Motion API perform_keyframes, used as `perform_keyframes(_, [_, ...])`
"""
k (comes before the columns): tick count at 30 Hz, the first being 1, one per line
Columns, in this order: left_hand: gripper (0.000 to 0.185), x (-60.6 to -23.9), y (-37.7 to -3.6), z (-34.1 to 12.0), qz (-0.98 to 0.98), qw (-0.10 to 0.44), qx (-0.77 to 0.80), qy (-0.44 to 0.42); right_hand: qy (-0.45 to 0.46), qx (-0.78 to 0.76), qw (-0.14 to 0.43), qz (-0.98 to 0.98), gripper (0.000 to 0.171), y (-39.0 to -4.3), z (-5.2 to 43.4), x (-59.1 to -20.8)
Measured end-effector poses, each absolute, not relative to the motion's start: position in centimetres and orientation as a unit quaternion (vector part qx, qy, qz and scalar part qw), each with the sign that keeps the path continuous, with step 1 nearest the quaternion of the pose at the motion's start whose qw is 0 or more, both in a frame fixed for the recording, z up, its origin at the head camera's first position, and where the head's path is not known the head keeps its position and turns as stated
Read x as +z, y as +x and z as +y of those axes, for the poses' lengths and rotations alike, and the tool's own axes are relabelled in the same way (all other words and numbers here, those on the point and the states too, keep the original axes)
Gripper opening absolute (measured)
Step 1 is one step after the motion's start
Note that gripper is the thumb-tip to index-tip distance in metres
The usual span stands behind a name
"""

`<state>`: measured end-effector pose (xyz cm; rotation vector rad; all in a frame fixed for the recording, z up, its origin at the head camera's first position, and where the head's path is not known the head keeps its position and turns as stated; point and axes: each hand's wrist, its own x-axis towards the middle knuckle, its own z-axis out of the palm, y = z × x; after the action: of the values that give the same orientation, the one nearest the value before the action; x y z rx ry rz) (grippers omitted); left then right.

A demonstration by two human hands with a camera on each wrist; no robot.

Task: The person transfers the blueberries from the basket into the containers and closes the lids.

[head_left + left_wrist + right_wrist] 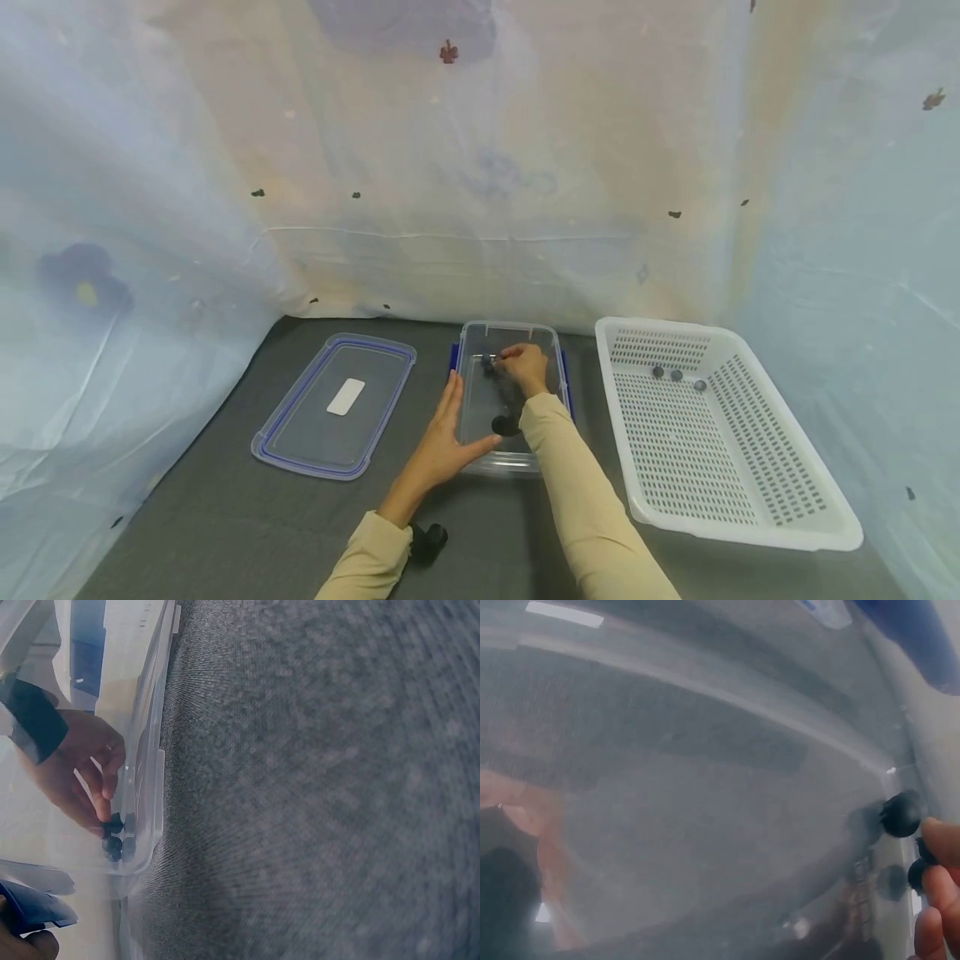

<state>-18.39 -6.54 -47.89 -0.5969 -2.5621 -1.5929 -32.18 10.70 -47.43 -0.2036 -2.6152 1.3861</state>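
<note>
Your left hand (438,446) lies flat, fingers straight, against the clear box's (472,417) left wall. Your right hand (525,367) is inside it, pinching small dark balls (112,825) at the far end. Three balls (677,375) already sit in the white basket (750,533) just right; a few remain. Loose lid (337,404) lies left, out of the way.

We found the clear container (510,392) open-topped, yet its walls hemmed in the right hand (525,367). The left hand (442,442) blocked its left side, the white basket (750,517) its right. Bare mat separated the lid (333,408) from it.
</note>
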Motion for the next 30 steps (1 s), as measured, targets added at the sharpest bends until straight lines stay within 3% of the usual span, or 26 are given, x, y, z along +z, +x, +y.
perform_keyframes(20, [0.110,-47.8,-18.4,-6.5,-0.835,0.034,-0.516,-0.188,-0.072,0.442,0.042,-0.893,0.028,-30.9,10.8,-46.3])
perform_keyframes(30, [0.110,-47.8,-18.3,-6.5,-0.837,0.036,-0.514,-0.186,-0.061,0.425,0.062,-0.901,0.024,-31.3,10.9,-45.5])
